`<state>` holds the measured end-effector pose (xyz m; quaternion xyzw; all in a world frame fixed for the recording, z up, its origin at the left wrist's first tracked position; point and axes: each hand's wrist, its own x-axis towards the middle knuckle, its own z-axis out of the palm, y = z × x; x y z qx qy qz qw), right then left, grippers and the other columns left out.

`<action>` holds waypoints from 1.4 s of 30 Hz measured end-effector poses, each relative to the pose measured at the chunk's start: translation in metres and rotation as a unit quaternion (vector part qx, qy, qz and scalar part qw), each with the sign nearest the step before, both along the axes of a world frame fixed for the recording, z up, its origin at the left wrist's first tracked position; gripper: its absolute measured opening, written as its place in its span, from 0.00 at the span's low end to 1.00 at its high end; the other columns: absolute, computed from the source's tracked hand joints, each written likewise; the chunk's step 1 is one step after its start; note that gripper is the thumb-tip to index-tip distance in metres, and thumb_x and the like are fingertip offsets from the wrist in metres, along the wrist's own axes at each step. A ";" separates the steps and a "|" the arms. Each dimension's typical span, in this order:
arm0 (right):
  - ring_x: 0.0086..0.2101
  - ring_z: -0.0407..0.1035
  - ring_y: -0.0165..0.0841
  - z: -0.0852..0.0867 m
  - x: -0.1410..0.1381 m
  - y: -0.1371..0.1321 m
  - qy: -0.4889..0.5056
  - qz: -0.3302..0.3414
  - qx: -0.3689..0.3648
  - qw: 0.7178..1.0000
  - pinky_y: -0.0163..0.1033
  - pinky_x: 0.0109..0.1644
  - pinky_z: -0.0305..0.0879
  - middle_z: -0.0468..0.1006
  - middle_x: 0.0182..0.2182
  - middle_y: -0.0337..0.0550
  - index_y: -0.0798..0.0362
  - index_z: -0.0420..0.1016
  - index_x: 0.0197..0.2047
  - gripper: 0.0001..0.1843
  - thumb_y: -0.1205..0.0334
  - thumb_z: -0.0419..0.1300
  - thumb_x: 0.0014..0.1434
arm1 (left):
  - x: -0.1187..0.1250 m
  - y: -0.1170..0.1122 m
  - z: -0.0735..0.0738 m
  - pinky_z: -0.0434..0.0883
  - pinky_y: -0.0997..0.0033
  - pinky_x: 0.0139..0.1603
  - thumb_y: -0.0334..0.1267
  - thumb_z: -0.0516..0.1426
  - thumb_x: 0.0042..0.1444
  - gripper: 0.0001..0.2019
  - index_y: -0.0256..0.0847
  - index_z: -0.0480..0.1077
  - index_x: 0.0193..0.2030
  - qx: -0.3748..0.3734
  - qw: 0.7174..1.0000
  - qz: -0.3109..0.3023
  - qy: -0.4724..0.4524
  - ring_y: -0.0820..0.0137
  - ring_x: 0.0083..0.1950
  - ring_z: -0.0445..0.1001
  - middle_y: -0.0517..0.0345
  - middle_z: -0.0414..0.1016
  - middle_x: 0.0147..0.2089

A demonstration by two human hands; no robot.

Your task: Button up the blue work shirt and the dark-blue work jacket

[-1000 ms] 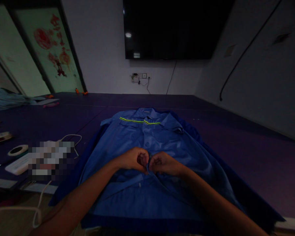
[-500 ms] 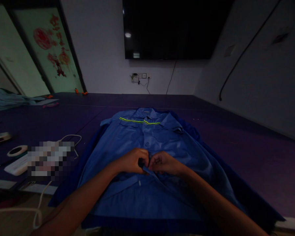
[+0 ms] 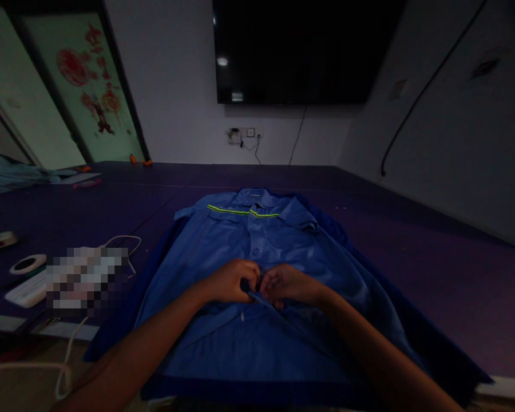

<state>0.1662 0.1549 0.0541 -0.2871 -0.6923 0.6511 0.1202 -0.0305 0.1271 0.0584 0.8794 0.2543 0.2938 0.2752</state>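
Observation:
A blue short-sleeved work shirt [image 3: 189, 269] lies front up, its collar away from me and a yellow-green stripe across the chest. Darker blue cloth [image 3: 412, 320] shows beneath it. At the middle of the front opening, my left hand [image 3: 236, 279] is closed on the shirt's edge. Close beside it, my right hand [image 3: 289, 284] pinches the same edge with curled fingers. A button [image 3: 256, 252] sits on the placket just above the hands. Whatever lies between my fingertips is hidden.
Purple matting [image 3: 412, 252] covers the raised surface. To the left are a white power strip [image 3: 28, 289], a tape roll [image 3: 28, 264], a pixelated patch and a white cable [image 3: 71, 343]. A large black screen [image 3: 300, 51] hangs on the wall ahead.
The right hand's fingers have shifted slightly, with a lower finger now showing beneath the hand. My left hand keeps its hold on the shirt. The view has drifted a little.

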 end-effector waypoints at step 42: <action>0.18 0.67 0.28 0.001 0.002 0.000 -0.029 0.004 0.044 0.999 0.30 0.21 0.62 0.70 0.17 0.34 0.57 0.69 0.29 0.12 0.60 0.65 0.43 | 0.000 -0.002 -0.004 0.62 0.80 0.30 0.28 0.59 0.41 0.02 0.35 0.70 0.25 0.026 0.996 0.039 0.080 0.77 0.28 0.68 0.60 0.73 0.27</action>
